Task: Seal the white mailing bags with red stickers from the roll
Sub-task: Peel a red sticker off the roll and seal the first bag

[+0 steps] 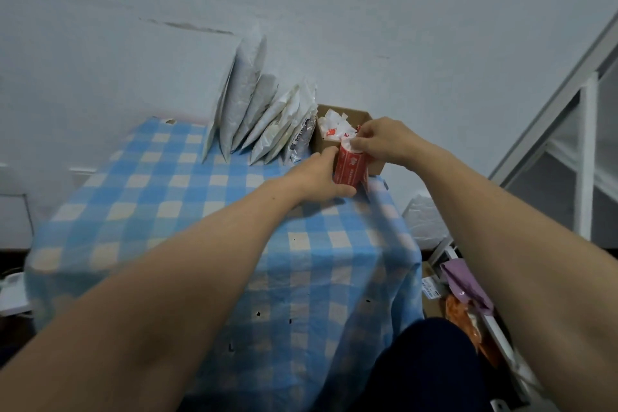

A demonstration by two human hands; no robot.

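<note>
Currently the sticker roll (pixel 349 166) stands at the far right of the desk (pixel 174 197), about 1 o'clock from the person and just in front of a cardboard box (pixel 363 117). The left hand (pixel 317 177) wraps it from the 9 o'clock side, fingers curled round the red body. The right hand (pixel 384 139) comes in from 3 o'clock, its fingers (pixel 359 144) pinched together at the roll's top rim; whether on a sticker or on the backing paper, cannot tell. Judged handling: the roll is light and fairly stiff, best steadied by its sides. Each sticker is thin, floppy and tacky, so lift it by a corner only. The bags look soft, slick and light, and should be held near the open flap. Count: one roll, one box with white paper scraps (pixel 334 130) in it, and about six white mailing bags (pixel 247 100) leaning on the wall at 12 o'clock. Their edges overlap, so that count is not firm. One more pale bag (pixel 424 219) lies off the desk at 3 o'clock.
</note>
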